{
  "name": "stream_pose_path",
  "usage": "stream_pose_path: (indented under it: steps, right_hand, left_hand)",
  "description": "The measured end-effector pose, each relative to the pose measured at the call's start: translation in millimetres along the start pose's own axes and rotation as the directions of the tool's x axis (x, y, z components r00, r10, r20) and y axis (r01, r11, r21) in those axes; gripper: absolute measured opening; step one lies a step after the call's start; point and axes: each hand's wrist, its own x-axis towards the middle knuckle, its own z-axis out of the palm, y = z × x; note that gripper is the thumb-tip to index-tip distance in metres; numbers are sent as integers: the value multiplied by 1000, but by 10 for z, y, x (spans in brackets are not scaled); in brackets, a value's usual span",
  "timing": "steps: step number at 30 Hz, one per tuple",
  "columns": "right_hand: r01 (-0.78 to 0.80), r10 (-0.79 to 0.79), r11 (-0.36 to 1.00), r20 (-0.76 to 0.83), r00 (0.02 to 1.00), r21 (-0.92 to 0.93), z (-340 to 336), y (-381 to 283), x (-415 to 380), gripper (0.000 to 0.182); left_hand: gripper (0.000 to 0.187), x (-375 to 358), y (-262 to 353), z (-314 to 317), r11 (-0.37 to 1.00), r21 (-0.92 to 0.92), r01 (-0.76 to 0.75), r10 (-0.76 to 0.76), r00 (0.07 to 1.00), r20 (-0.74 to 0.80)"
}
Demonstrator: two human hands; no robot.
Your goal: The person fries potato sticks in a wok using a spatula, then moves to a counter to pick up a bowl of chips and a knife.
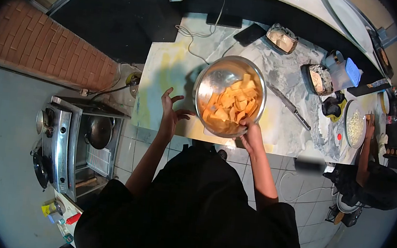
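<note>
A shiny metal bowl point(212, 75) is held over the front part of the marble-patterned counter, tilted toward me. Orange chunks point(234, 101), cut from a vegetable or fruit I cannot name for sure, lie in it. My right hand point(250, 134) grips the bowl's near right rim, thumb inside and fingers underneath. To the left of the bowl, my left hand point(173, 113) is spread with nothing in it, its fingertips close to the bowl's side. A knife point(288, 105) lies on the counter just right of the bowl.
Toward the back right stand foil-lined containers point(282, 39) and a blue-lidded plastic box point(349, 74). A phone point(250, 35) and white cable point(193, 33) lie behind the bowl. A co-worker's arm point(365, 154) reaches by a plate of chopped pale pieces point(355, 125). A stove point(61, 139) stands left.
</note>
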Motion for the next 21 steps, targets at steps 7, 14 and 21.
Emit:
stream_pose_path:
  steps: [7, 14, 21]
  right_hand:
    - [105, -108, 994, -130, 986, -33, 431, -18, 51, 25]
    - [62, -63, 998, -107, 992, -17, 607, 100, 237, 25]
    - [29, -29, 1000, -25, 999, -1, 868, 250, 315, 25]
  left_hand:
    - [61, 264, 137, -181, 999, -37, -16, 17, 999, 41]
    - [62, 426, 252, -368, 999, -7, -41, 41, 990, 134]
    - [55, 407, 453, -631, 999, 30, -39, 36, 993, 112]
